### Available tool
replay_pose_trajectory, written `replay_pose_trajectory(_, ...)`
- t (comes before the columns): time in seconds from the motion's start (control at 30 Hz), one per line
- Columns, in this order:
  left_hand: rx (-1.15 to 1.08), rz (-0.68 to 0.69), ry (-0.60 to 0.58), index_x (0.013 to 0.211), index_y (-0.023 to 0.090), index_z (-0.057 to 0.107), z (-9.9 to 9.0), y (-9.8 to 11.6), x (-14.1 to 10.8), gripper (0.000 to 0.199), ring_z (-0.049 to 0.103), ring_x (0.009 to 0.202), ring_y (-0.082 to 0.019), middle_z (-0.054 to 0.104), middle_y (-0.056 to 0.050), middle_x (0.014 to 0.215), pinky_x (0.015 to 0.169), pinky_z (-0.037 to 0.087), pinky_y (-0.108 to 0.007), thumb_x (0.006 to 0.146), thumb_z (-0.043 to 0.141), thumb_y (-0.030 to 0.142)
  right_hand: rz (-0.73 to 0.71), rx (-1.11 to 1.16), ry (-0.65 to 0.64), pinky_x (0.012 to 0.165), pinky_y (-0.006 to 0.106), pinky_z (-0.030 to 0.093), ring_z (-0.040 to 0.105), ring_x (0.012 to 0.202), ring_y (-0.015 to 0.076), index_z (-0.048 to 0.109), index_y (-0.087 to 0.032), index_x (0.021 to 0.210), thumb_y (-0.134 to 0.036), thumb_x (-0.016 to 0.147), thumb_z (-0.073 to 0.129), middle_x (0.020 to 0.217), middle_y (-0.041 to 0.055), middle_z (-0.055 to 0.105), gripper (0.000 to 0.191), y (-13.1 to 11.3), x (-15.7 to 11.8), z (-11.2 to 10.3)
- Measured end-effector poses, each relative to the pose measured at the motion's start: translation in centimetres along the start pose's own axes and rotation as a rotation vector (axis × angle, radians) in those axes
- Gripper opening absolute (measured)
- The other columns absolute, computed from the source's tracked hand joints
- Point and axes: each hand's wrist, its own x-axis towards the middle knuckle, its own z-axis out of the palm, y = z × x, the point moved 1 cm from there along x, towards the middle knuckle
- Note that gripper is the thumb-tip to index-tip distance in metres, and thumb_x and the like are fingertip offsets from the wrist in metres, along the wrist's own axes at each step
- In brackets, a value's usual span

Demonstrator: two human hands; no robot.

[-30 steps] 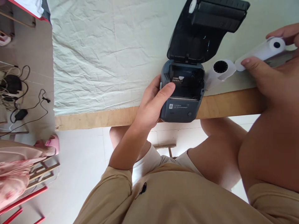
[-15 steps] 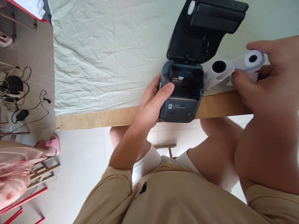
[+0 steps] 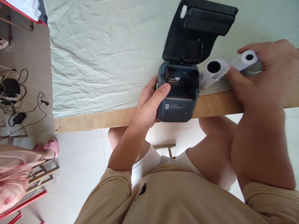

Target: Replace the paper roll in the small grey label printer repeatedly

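Observation:
A dark label printer [image 3: 176, 109] lies at the table's front edge, its black lid [image 3: 187, 43] swung open away from me. Its paper bay shows nothing loaded. My left hand [image 3: 149, 102] grips the printer's left side, the thumb over the rim of the bay. Just right of the printer stands a white paper roll [image 3: 206, 79] with a dark core. My right hand [image 3: 261, 71] has its thumb and fingers around a thinner white roll [image 3: 241, 62], its thumb close to the first roll. Whether that thumb touches the first roll I cannot tell.
A pale green cloth [image 3: 100, 56] covers the table, whose wooden edge [image 3: 93, 121] is bare. At the left are tangled cables [image 3: 10, 90] on the floor and a seated person's foot in a pink slipper [image 3: 53, 147]. My knees are under the table edge.
The view has shifted slightly. My right fingers have shifted around the thinner roll, and that roll now shows more clearly. My left hand still holds the printer.

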Motion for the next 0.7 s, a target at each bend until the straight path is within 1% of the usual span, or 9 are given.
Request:
replay_pose_trajectory(0.1,-0.010,-0.010,-0.003,0.106,0.024,0.072,0.0,0.0,-0.1,0.028,0.079,0.104,-0.024,0.074,-0.002,0.091,0.068,0.060,-0.027,0.096,0.068,0.050,-0.140,0.131,0.131,0.089,0.053,0.055,0.072,0.096,0.0304,0.077,-0.029,0.112,-0.081,0.067,0.075,0.103,0.0070,0.077,0.069,0.7,-0.2,0.4)
replay_pose_trajectory(0.17,-0.020,-0.014,-0.012,0.107,0.025,0.072,0.0,0.0,-0.1,0.026,0.079,0.102,-0.023,0.075,-0.002,0.092,0.068,0.060,-0.027,0.098,0.066,0.048,-0.192,0.216,0.209,0.080,0.047,0.057,0.072,0.094,0.0284,0.074,-0.027,0.117,-0.075,0.066,0.079,0.109,0.0077,0.076,0.071,1.0,-0.5,0.6)
replay_pose_trajectory(0.2,-0.024,-0.016,-0.011,0.107,0.025,0.072,0.0,0.0,-0.2,0.026,0.080,0.102,-0.023,0.075,-0.002,0.093,0.068,0.060,-0.027,0.098,0.065,0.048,-0.188,0.240,0.213,0.078,0.045,0.058,0.073,0.094,0.0282,0.073,-0.027,0.120,-0.069,0.065,0.081,0.113,0.0077,0.076,0.069,1.1,-0.7,0.7)
replay_pose_trajectory(0.3,-0.021,-0.029,0.003,0.106,0.024,0.072,0.0,0.1,-0.2,0.029,0.080,0.104,-0.024,0.075,-0.002,0.095,0.066,0.059,-0.026,0.096,0.068,0.051,-0.141,0.217,0.125,0.084,0.044,0.059,0.073,0.100,0.0279,0.071,-0.029,0.124,-0.041,0.066,0.081,0.119,0.0053,0.075,0.060,1.1,-1.1,0.6)
replay_pose_trajectory(0.37,-0.012,-0.046,0.011,0.106,0.024,0.071,0.1,0.2,-0.2,0.032,0.079,0.107,-0.026,0.076,-0.003,0.097,0.065,0.058,-0.026,0.093,0.071,0.054,-0.171,0.169,0.066,0.091,0.044,0.059,0.071,0.106,0.0278,0.071,-0.030,0.125,-0.028,0.066,0.077,0.121,0.0050,0.074,0.059,0.8,-1.1,0.4)
replay_pose_trajectory(0.47,0.000,-0.055,0.014,0.106,0.024,0.070,0.1,0.2,-0.2,0.035,0.079,0.111,-0.027,0.076,-0.003,0.100,0.066,0.060,-0.027,0.093,0.071,0.056,-0.178,0.143,0.048,0.092,0.043,0.058,0.067,0.108,0.0277,0.072,-0.029,0.123,-0.027,0.066,0.079,0.117,0.0083,0.071,0.057,0.6,-0.9,0.4)
replay_pose_trajectory(0.53,0.006,-0.053,0.014,0.107,0.025,0.070,0.1,0.2,-0.2,0.035,0.078,0.112,-0.027,0.076,-0.003,0.100,0.066,0.060,-0.027,0.094,0.068,0.057,-0.150,0.156,0.047,0.093,0.043,0.058,0.065,0.109,0.0278,0.070,-0.029,0.126,-0.027,0.065,0.080,0.113,0.0083,0.069,0.063,0.7,-0.8,0.4)
replay_pose_trajectory(0.63,-0.001,-0.056,0.014,0.108,0.024,0.070,0.1,0.2,-0.2,0.033,0.079,0.110,-0.027,0.076,-0.003,0.101,0.065,0.060,-0.026,0.094,0.069,0.055,-0.151,0.208,-0.024,0.085,0.040,0.058,0.067,0.104,0.0257,0.066,-0.028,0.130,-0.019,0.062,0.073,0.117,0.0081,0.067,0.069,1.0,-0.7,0.4)
replay_pose_trajectory(0.7,-0.012,-0.052,0.016,0.108,0.024,0.071,0.1,0.2,-0.2,0.034,0.079,0.109,-0.026,0.076,-0.003,0.101,0.065,0.060,-0.026,0.093,0.071,0.054,-0.183,0.227,-0.063,0.080,0.039,0.058,0.068,0.101,0.0245,0.067,-0.026,0.129,-0.019,0.064,0.071,0.116,0.0101,0.065,0.066,1.2,-0.7,0.3)
